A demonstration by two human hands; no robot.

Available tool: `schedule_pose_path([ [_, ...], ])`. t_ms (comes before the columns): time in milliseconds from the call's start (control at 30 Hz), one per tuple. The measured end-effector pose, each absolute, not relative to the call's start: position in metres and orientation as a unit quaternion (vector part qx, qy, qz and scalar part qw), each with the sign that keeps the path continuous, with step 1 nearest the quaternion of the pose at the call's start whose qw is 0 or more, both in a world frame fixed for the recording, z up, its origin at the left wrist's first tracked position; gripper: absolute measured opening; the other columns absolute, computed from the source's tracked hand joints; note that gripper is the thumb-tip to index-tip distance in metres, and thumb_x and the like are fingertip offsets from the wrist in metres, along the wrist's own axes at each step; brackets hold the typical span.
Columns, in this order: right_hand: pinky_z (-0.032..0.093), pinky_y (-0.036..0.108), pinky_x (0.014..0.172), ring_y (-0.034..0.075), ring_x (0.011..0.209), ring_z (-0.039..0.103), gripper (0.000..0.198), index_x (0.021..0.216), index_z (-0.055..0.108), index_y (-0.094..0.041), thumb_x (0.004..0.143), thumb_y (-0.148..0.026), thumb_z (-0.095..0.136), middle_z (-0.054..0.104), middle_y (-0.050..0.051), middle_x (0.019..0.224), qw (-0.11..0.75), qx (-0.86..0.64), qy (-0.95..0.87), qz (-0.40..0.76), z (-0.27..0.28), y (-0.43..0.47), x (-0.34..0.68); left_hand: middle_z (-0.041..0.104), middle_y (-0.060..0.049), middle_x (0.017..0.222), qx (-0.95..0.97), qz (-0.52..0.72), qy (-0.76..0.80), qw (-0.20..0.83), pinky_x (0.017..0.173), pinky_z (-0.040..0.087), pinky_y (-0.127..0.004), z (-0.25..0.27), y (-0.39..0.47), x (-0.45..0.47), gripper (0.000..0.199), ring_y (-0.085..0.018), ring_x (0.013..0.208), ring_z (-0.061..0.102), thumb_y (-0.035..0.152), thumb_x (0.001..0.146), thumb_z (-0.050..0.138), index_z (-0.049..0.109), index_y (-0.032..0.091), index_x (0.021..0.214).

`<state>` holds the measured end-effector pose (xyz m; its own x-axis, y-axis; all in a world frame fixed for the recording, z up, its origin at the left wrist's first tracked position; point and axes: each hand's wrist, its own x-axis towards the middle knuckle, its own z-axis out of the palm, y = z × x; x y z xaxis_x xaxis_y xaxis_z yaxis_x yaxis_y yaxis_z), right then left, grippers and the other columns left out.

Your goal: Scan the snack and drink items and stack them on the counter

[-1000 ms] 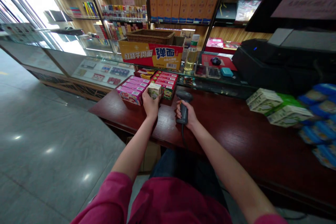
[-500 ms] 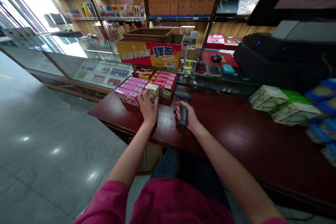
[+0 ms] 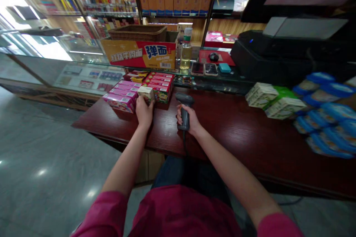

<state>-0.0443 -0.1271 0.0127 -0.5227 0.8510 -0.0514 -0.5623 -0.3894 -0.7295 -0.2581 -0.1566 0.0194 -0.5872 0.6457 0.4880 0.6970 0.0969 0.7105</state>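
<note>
My left hand (image 3: 144, 114) is closed on a small cream-coloured box (image 3: 145, 91), fingers around its near side and partly hiding it. The box is beside a row of pink boxes (image 3: 120, 100) and close to red-and-green boxes (image 3: 162, 90); whether it rests on the counter is hidden. My right hand (image 3: 192, 120) grips the handle of a dark grey barcode scanner (image 3: 184, 99), held upright over the brown counter (image 3: 222, 118). The scanner's cable hangs down toward the counter's front edge.
Behind the counter top stand a noodle carton (image 3: 139, 53) with a wicker basket (image 3: 136, 31), a bottle (image 3: 185, 52) and two phones (image 3: 197, 68). To the right are green-and-white cartons (image 3: 285, 107), blue-lidded containers (image 3: 330, 129) and a black machine (image 3: 267, 59).
The view has turned right, so the counter things appear farther left. My left hand still holds the small box, and my right hand still holds the scanner.
</note>
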Motion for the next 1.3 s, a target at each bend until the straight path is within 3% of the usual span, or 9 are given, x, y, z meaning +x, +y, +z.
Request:
schedule_pose_path([
  [100, 0.039, 0.022, 0.035, 0.009, 0.040, 0.048, 0.036, 0.094, 0.060, -0.019, 0.074, -0.044, 0.076, 0.056, -0.008, 0.060, 0.461, -0.232, -0.329, 0.791, 0.012, -0.124, -0.017, 0.056, -0.010, 0.105, -0.450, -0.495, -0.740, 0.064, 0.099, 0.048, -0.047, 0.024, -0.161, -0.249, 0.031, -0.031, 0.105, 0.058, 0.030, 0.082, 0.073, 0.046, 0.022, 0.095],
  [233, 0.041, 0.023, 0.035, 0.010, 0.040, 0.050, 0.038, 0.093, 0.061, -0.019, 0.073, -0.046, 0.078, 0.057, -0.008, 0.060, 0.504, -0.261, -0.322, 0.757, 0.009, -0.112, 0.040, 0.055, -0.008, 0.098, -0.598, -0.475, -0.643, 0.064, 0.098, 0.049, -0.048, 0.020, -0.149, -0.207, 0.024, -0.031, 0.103, 0.058, 0.038, 0.088, 0.067, 0.047, 0.023, 0.092],
  [333, 0.041, 0.022, 0.036, 0.009, 0.041, 0.051, 0.038, 0.094, 0.062, -0.018, 0.075, -0.046, 0.079, 0.058, -0.007, 0.062, 0.558, -0.284, -0.318, 0.712, 0.008, -0.107, 0.094, 0.058, -0.007, 0.102, -0.714, -0.445, -0.540, -0.018, 0.095, 0.051, -0.045, 0.012, -0.124, -0.142, 0.016, -0.028, 0.101, 0.060, 0.031, 0.090, 0.063, 0.053, 0.022, 0.100],
  [600, 0.045, 0.020, 0.038, 0.009, 0.046, 0.054, 0.039, 0.099, 0.064, -0.017, 0.071, -0.035, 0.085, 0.063, -0.004, 0.069, 0.617, -0.357, -0.293, 0.637, 0.005, -0.114, 0.241, 0.061, -0.012, 0.118, -0.679, -0.483, -0.413, -0.366, 0.089, 0.059, -0.042, -0.020, -0.016, 0.075, 0.042, -0.023, 0.101, 0.068, 0.016, 0.078, 0.074, 0.055, 0.018, 0.115],
  [767, 0.040, 0.019, 0.034, 0.008, 0.043, 0.049, 0.036, 0.099, 0.064, -0.017, 0.075, -0.038, 0.082, 0.059, -0.004, 0.067, 0.631, -0.340, -0.295, 0.632, 0.001, -0.117, 0.277, 0.056, -0.015, 0.131, -0.659, -0.518, -0.431, -0.334, 0.101, 0.056, -0.044, -0.018, 0.022, 0.155, 0.053, -0.027, 0.118, 0.064, 0.017, 0.077, 0.078, 0.053, 0.018, 0.124],
  [833, 0.040, 0.020, 0.034, 0.009, 0.044, 0.049, 0.035, 0.100, 0.064, -0.017, 0.077, -0.038, 0.080, 0.059, -0.004, 0.068, 0.628, -0.338, -0.299, 0.634, 0.001, -0.113, 0.277, 0.057, -0.015, 0.133, -0.673, -0.486, -0.473, -0.296, 0.104, 0.053, -0.046, -0.014, 0.031, 0.166, 0.053, -0.029, 0.120, 0.064, 0.021, 0.079, 0.078, 0.054, 0.020, 0.127],
  [967, 0.041, 0.019, 0.036, 0.009, 0.046, 0.050, 0.032, 0.100, 0.065, -0.016, 0.079, -0.037, 0.078, 0.060, -0.003, 0.070, 0.608, -0.324, -0.319, 0.651, 0.004, -0.109, 0.274, 0.060, -0.013, 0.131, -0.700, -0.405, -0.514, -0.286, 0.094, 0.056, -0.045, -0.006, 0.045, 0.167, 0.042, -0.028, 0.109, 0.068, 0.024, 0.082, 0.077, 0.061, 0.021, 0.120],
  [1133, 0.038, 0.018, 0.033, 0.008, 0.046, 0.046, 0.031, 0.097, 0.065, -0.018, 0.078, -0.038, 0.077, 0.058, -0.003, 0.071, 0.608, -0.314, -0.324, 0.653, 0.009, -0.114, 0.276, 0.068, -0.010, 0.115, -0.694, -0.442, -0.453, -0.343, 0.093, 0.058, -0.038, -0.004, 0.039, 0.139, 0.029, -0.022, 0.095, 0.071, 0.016, 0.077, 0.079, 0.067, 0.017, 0.104],
  [1300, 0.037, 0.017, 0.030, 0.009, 0.047, 0.046, 0.031, 0.098, 0.064, -0.018, 0.079, -0.040, 0.077, 0.057, -0.002, 0.073, 0.557, -0.315, -0.351, 0.684, 0.010, -0.129, 0.276, 0.072, -0.010, 0.120, -0.689, -0.442, -0.385, -0.426, 0.103, 0.056, -0.043, -0.007, 0.002, 0.060, 0.034, -0.024, 0.108, 0.071, 0.024, 0.078, 0.079, 0.071, 0.019, 0.111],
])
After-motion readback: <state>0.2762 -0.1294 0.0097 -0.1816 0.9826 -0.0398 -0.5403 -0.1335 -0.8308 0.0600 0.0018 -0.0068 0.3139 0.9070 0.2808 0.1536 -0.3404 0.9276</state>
